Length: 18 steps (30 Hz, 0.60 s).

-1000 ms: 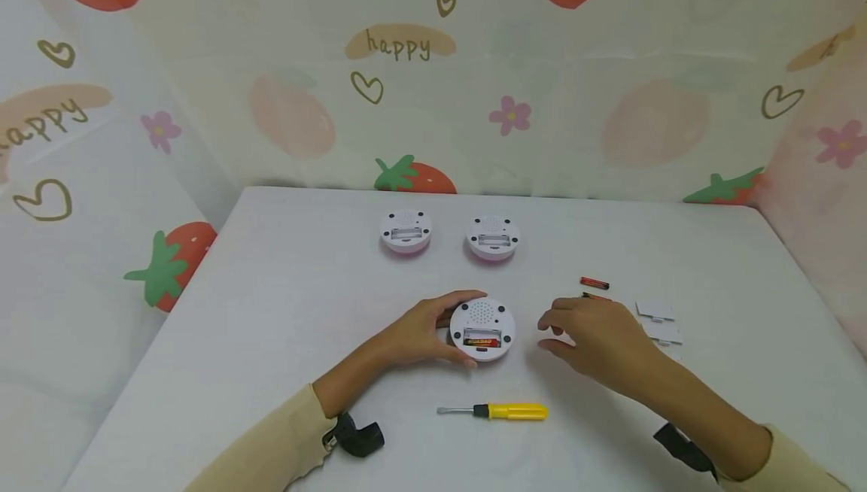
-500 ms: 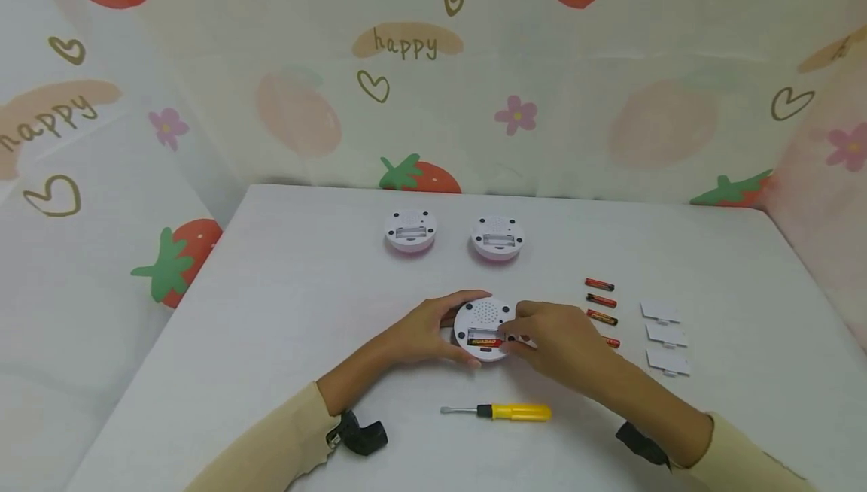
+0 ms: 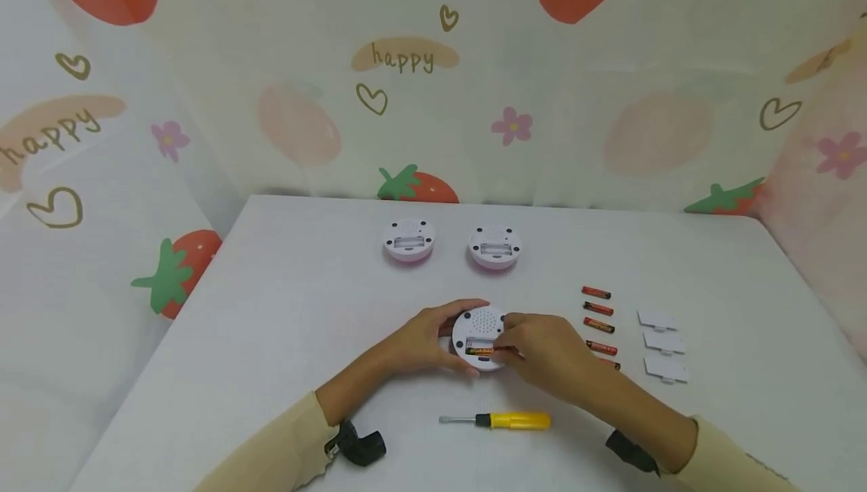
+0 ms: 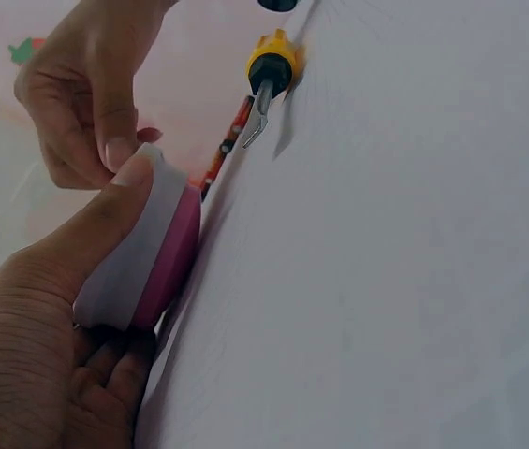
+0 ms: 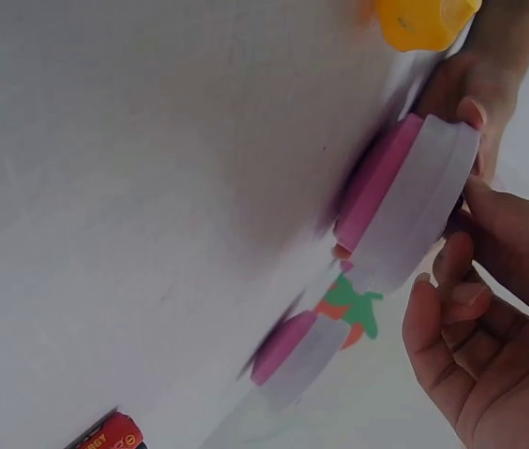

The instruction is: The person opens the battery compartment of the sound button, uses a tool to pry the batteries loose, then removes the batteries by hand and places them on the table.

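Note:
A round white device with a pink underside [image 3: 485, 320] is held at its left edge by my left hand [image 3: 409, 341], thumb in front and fingers behind. Its perforated face and battery compartment point up. One red AAA battery [image 3: 479, 352] lies in the lower half of that compartment. Thumb and index finger of my right hand [image 3: 545, 349] pinch at the battery's right end, covering part of the compartment. In the right wrist view, the other fingers of the right hand [image 5: 498, 327] curl loosely beside the device [image 5: 414, 201]. The left wrist view shows the left thumb [image 4: 105, 210] on the rim.
Two similar devices [image 3: 409, 241] with bare compartments stand behind. Several loose batteries [image 3: 599, 324] lie in a column to the right. Beyond them are three white battery covers [image 3: 664, 342]. A yellow-handled screwdriver [image 3: 518, 421] lies in front. Patterned cloth walls the table [image 3: 305, 274].
My right hand has moved left from beside the loose batteries to the compartment, and its fingers have come together there. The left hand keeps its hold on the device.

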Motion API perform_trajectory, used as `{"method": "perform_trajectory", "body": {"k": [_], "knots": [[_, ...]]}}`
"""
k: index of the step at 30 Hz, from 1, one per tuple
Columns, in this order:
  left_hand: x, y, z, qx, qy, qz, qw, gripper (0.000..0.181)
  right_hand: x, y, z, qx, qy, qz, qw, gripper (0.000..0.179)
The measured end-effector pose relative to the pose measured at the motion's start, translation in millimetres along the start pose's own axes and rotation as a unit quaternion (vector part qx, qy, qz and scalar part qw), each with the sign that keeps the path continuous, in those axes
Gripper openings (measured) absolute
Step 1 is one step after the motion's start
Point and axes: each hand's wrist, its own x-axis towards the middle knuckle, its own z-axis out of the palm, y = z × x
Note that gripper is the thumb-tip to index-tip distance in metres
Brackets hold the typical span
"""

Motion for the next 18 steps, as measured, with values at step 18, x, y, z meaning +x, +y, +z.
{"method": "perform_trajectory", "body": {"k": [18], "knots": [[0.1, -2.8, 0.2, 0.0, -0.003, 0.008, 1.0, 0.094, 0.8, -3.3, -1.2, -0.01, 0.01, -0.004, 0.9999, 0.013]]}}
